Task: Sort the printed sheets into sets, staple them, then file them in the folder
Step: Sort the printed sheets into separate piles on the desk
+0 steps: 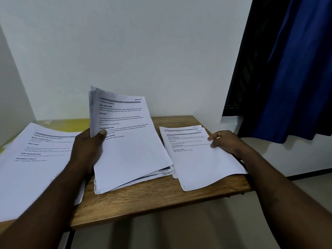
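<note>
Left hand point(88, 150) is clamped on the near-left edge of the main stack point(129, 141), thumb on top and fingers beneath, tilting its far end up off the wooden table point(161, 203). Just to the right of that hand the stack's lower sheets fan out, uneven at the near corner. My right hand point(226, 141) lies loosely curled on the right pile point(197, 159), fingertips pressing its right edge flat rather than gripping. Left of my left hand sits a third pile point(32, 168), partly over something yellow point(71, 123) that may be the folder; I cannot tell.

I judge the paper light, limp and slippery sheet on sheet, so a pinch near an edge with support underneath suits it; a loose hold would let the fan slide apart.

Readable print: "SECTION 7", "TASK GOAL", "TASK DESCRIPTION" on the held top sheet, with handwritten "Page No: 5" at the fanned corner.
</note>
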A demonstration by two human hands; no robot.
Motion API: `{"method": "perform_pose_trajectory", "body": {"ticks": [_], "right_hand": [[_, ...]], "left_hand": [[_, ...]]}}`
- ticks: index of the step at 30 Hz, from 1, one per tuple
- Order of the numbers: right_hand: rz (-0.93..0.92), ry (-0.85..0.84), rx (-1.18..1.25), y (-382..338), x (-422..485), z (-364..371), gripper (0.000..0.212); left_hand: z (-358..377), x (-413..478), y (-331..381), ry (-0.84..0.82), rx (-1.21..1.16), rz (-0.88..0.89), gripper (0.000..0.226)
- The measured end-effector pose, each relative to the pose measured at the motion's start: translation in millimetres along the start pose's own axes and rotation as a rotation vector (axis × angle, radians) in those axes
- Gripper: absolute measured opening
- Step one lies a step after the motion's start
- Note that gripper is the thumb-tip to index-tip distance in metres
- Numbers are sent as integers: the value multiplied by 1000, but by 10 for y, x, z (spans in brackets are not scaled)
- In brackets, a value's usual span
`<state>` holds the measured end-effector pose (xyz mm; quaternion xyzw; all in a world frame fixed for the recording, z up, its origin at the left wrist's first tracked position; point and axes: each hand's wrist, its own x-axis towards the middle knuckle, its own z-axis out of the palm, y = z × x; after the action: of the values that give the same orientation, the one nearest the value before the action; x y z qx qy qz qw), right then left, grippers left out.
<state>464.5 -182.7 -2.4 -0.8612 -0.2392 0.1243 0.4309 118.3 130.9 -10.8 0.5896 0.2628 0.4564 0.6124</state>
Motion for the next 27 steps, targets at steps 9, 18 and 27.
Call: {"method": "perform_pose_trajectory", "body": {"ticks": [9, 18, 27], "right_hand": [[-12, 84, 98, 87, 47, 20, 20], [-7, 181, -93, 32, 95, 113, 37], [-33, 179, -355, -95, -27, 139, 51]], "left_hand": [[15, -6, 20, -29, -3, -14, 17], [17, 12, -2, -69, 4, -36, 15], [9, 44, -41, -87, -11, -48, 25]]}}
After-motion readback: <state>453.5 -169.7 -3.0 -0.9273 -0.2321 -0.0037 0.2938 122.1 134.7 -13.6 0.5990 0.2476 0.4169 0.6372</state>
